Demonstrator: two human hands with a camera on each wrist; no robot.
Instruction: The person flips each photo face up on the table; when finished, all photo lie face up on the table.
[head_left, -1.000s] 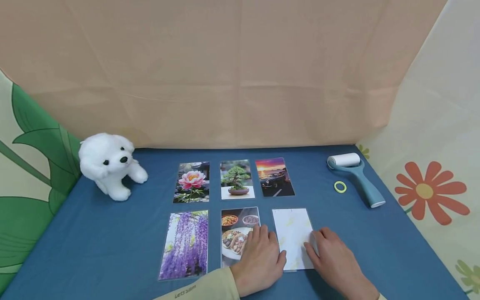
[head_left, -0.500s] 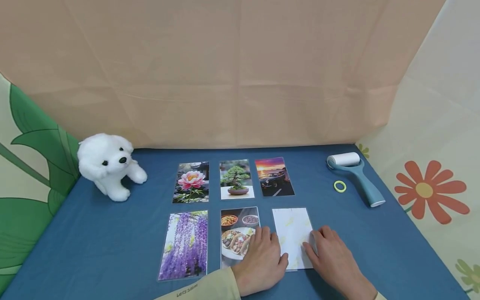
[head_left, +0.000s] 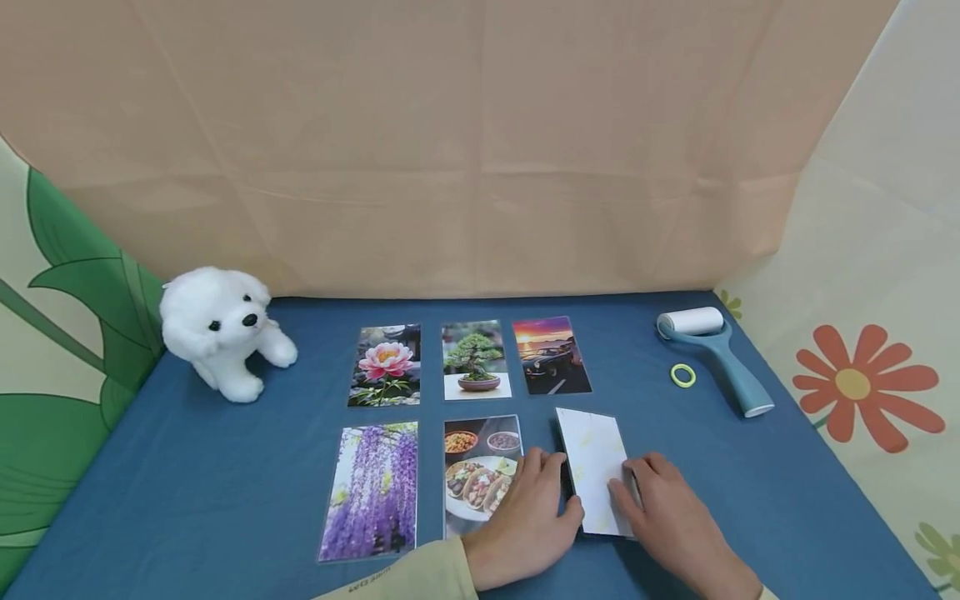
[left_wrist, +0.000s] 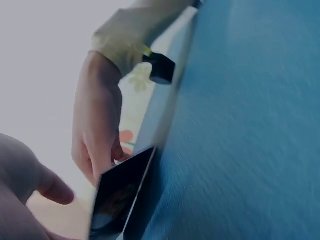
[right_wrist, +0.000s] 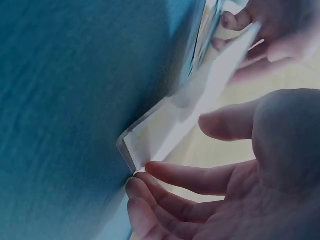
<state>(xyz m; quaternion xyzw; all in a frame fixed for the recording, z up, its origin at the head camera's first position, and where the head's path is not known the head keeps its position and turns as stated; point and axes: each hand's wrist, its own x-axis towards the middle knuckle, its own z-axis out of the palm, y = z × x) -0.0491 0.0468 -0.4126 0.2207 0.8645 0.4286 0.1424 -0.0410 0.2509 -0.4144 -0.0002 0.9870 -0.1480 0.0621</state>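
A pale-backed card [head_left: 595,471] lies face down at the front right of the rows. Its left edge is raised off the cloth, and a dark underside with a picture [left_wrist: 119,202] shows in the left wrist view. My left hand [head_left: 525,525] has its fingertips at that raised edge; whether it pinches the card is hidden. The right hand [head_left: 678,517] touches the card's opposite edge, its fingertips low by the cloth and its thumb [right_wrist: 225,122] apart from the card. Under my left hand is part of a taco photo card [head_left: 480,479].
Other photo cards lie face up: wisteria [head_left: 372,492], a pink flower [head_left: 385,364], a bonsai [head_left: 475,360] and a car at sunset [head_left: 552,358]. A white plush dog [head_left: 225,333] sits at the left. A lint roller [head_left: 720,358] and a yellow-green ring [head_left: 682,376] lie right.
The pale-backed card lay flat before; its left edge now tilts upward. My left hand has shifted slightly right to that edge. The right hand has barely moved.
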